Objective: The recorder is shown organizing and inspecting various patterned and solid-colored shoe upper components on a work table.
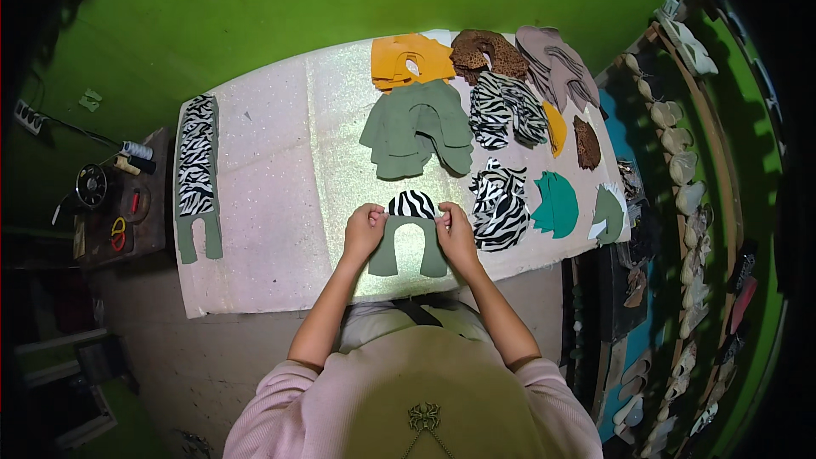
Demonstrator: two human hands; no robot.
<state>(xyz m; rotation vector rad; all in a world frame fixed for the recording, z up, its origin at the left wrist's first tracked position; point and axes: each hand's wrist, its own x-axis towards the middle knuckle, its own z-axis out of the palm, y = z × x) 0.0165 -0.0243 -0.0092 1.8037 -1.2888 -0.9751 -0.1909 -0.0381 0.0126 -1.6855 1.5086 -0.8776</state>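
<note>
At frame centre I see the green U-shaped piece (384,253) with the zebra-print patch (412,203) along its top. Left hand (365,228) and right hand (456,229) each pinch one upper corner, fingers closed. I judge both pieces light, flexible, easily creased; grip at the corners.

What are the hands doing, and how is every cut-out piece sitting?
Left hand, pinching the zebra-print piece's left end
Right hand, pinching its right end
Zebra-print piece, held, meeting the green arch
Green arch, legs apart
Big green pile, stacked unevenly
Orange pieces, stacked
Brown spotted pieces, stacked
Teal pieces, overlapping
Far-left pieces, overlapping in a row
</note>
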